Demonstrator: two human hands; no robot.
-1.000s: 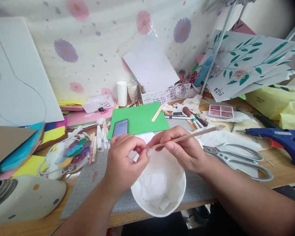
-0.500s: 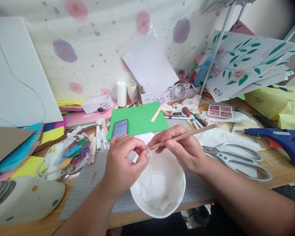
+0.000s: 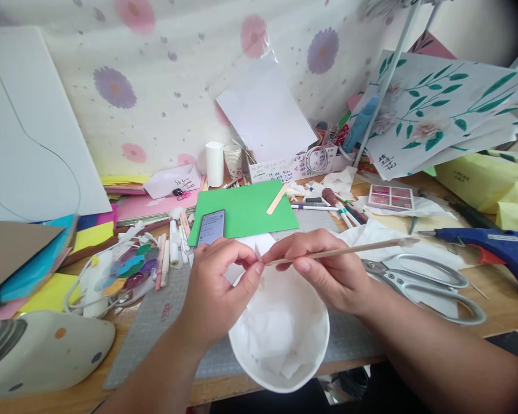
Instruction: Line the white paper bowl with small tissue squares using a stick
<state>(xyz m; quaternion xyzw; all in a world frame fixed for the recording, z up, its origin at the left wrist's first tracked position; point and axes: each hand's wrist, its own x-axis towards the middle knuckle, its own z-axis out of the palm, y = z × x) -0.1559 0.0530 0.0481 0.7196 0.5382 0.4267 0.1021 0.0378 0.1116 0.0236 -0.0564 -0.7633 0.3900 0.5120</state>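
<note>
A thin wooden stick [image 3: 354, 248] lies in the fingers of my right hand [image 3: 323, 267], slanting up to the right. Its left end meets the fingertips of my left hand [image 3: 224, 282], whose thumb and forefinger are pinched together. A small white scrap of paper [image 3: 258, 253] shows at that pinch, partly hidden by the fingers. Right below both hands stands a white bowl [image 3: 237, 359] with loose white paper pieces [image 3: 285, 345] inside.
A grey cutting mat [image 3: 155, 339] lies under the bowl. To the right are large scissors [image 3: 427, 282] and a blue glue gun [image 3: 487, 238]. Behind the hands are a phone [image 3: 212, 225] and green card [image 3: 246, 201]. A spotted bottle [image 3: 64, 351] lies at the left.
My right hand has shifted slightly right and down, and the stick lies flatter. The white scrap shows more at my left fingertips. The view has moved a little.
</note>
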